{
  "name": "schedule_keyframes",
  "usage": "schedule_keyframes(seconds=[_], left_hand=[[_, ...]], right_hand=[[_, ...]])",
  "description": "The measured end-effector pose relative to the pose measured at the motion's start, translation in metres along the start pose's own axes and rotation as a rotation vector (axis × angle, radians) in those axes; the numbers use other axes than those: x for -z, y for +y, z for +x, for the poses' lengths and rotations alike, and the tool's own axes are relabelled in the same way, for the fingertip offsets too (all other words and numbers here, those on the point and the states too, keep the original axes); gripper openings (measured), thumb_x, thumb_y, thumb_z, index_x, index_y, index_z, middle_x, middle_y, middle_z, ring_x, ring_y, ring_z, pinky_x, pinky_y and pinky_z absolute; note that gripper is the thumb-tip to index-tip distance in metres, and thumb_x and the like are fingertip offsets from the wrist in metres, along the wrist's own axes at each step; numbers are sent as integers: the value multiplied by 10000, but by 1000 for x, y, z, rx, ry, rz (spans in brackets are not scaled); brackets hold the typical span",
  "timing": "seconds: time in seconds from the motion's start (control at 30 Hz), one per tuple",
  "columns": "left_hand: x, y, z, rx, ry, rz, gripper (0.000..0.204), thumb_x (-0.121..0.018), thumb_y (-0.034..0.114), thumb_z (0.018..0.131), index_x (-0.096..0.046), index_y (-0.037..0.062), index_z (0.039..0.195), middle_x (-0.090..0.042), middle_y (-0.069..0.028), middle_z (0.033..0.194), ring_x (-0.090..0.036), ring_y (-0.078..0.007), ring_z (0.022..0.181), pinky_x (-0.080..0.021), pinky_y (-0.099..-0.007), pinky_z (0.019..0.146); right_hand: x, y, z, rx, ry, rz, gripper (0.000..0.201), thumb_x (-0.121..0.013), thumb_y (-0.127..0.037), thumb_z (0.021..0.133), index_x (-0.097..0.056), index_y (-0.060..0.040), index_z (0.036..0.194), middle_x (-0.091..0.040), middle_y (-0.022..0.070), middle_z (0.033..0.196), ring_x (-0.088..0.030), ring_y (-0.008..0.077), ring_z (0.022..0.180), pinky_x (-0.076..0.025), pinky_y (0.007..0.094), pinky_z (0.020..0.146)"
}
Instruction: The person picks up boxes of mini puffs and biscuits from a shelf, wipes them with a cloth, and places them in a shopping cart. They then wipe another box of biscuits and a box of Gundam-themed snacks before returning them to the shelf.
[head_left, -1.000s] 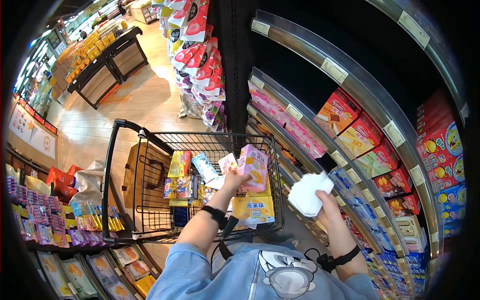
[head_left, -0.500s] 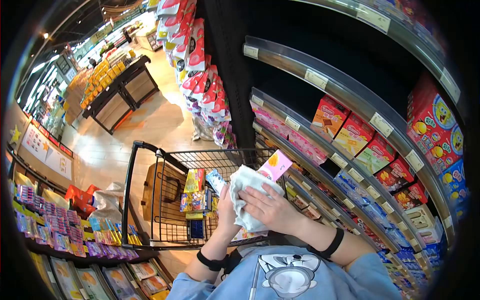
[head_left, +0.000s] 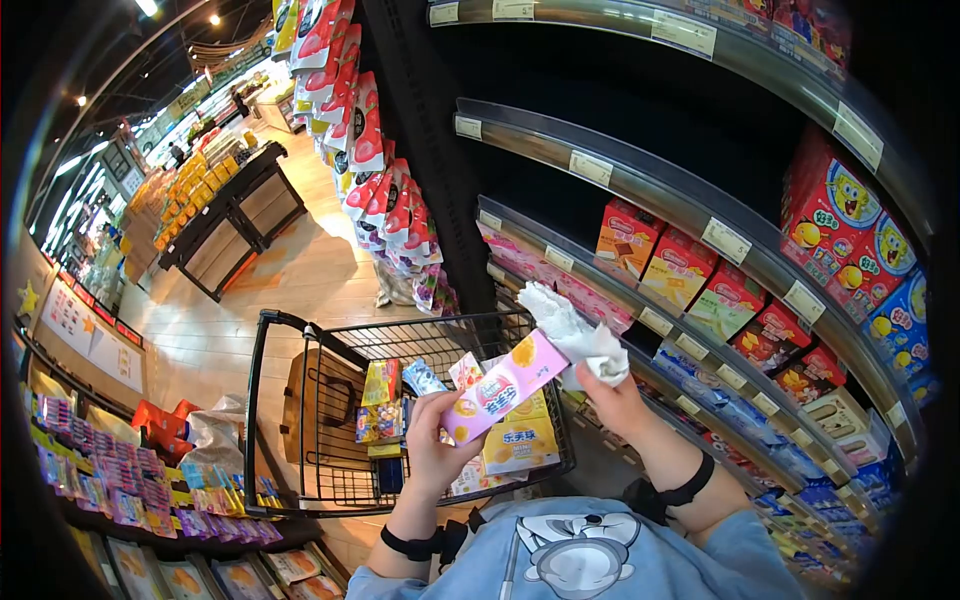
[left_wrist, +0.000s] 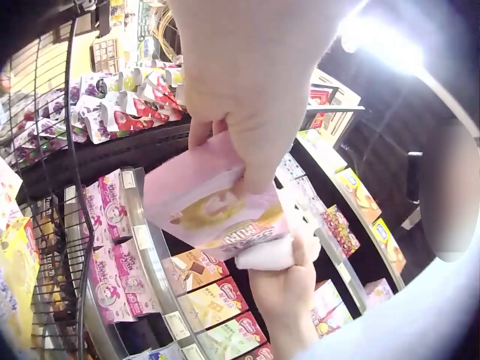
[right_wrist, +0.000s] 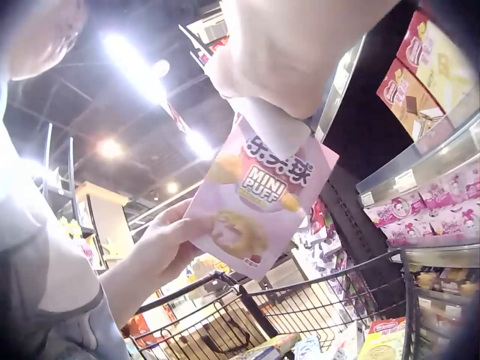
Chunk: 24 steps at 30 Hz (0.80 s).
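Observation:
My left hand [head_left: 432, 445] grips one end of a pink Mini Puff snack box [head_left: 510, 388], held tilted above the shopping cart [head_left: 335, 345]. In my right hand [head_left: 615, 405] is a crumpled white cloth [head_left: 570, 325], pinched with the thumb on top and lying along the box's far end. From the right wrist, the box [right_wrist: 259, 199] shows its printed front, with the cloth [right_wrist: 270, 127] at its upper edge. The left wrist view has the cloth [left_wrist: 268, 255] against the box's lower edge. Inside the cart lies a yellow Mini Puff box [head_left: 522, 445].
Other snack packs [head_left: 382, 385] sit in the cart beside a brown case [head_left: 318, 400]. Shelves with boxed snacks [head_left: 680, 270] rise close on my right. Hanging fruit-print bags [head_left: 385, 200] stand ahead, and a display table [head_left: 235, 225] lies beyond them.
The pink box has come up out of the cart in my left hand. The cloth, first apart at the right, went over the box, covering much of it, then slid to its far end.

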<state>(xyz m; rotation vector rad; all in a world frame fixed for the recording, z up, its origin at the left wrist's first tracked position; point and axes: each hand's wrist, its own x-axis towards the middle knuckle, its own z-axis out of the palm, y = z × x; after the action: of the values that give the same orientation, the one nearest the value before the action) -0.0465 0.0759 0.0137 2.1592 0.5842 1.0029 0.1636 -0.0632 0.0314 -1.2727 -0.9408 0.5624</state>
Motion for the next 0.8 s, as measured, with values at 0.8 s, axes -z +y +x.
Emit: schedule_keyframes(seconds=[0.8], left_hand=[[-29, -24, 0, 628, -83, -1138, 574, -684, 424, 837, -425, 79, 1216, -600, -47, 1061, -611, -159, 953, -539, -303, 765]], right_hand=[[-50, -33, -13, 384, -539, -941, 671, -631, -93, 697, -474, -150, 1347, -375, 50, 1463, -306, 286, 1367, -195, 537, 1101]])
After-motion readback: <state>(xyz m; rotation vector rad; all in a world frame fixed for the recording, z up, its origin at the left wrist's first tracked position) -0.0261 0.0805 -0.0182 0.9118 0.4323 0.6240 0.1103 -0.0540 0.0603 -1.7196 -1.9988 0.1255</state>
